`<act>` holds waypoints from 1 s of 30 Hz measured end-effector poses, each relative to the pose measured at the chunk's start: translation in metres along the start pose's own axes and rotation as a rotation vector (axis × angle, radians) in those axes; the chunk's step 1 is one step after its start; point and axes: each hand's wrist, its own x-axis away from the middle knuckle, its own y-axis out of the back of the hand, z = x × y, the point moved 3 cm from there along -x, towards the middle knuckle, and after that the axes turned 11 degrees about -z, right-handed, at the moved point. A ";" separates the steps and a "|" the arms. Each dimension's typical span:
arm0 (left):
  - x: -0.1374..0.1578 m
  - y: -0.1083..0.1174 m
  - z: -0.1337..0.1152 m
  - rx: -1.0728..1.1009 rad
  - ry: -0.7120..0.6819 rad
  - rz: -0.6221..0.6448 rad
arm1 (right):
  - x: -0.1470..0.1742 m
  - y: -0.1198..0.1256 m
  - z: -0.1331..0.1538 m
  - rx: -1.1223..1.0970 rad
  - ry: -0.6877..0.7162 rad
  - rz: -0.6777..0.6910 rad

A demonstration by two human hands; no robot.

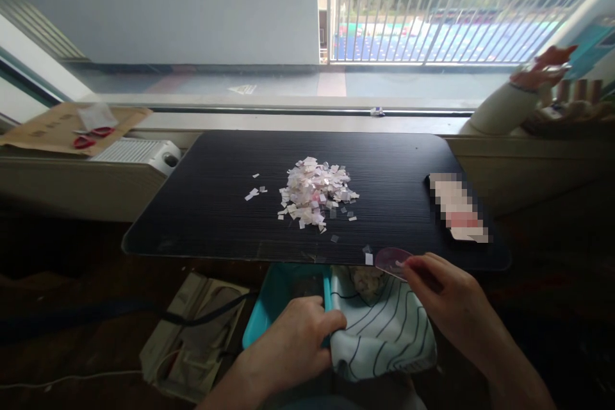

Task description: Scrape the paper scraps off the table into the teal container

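My left hand is closed round the teal plastic bin's rim and the adjoining edge of a pale striped cloth bag, just below the table edge. My right hand pinches a thin, pinkish see-through plastic piece with a rounded end, held at the table's front edge. Beside that piece lies a small white paper square. A heap of small white and pinkish paper scraps sits mid-table, with a few loose bits around it. More pale scraps show in the bag's opening.
The black table carries a phone with a blurred screen at its right. Red-handled scissors rest on a brown paper envelope at the left, by a white radiator. A beige case lies on the floor. A window is behind.
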 end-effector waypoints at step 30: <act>-0.004 -0.009 0.002 -0.009 -0.078 -0.075 | -0.043 -0.035 0.008 -0.068 0.011 -0.152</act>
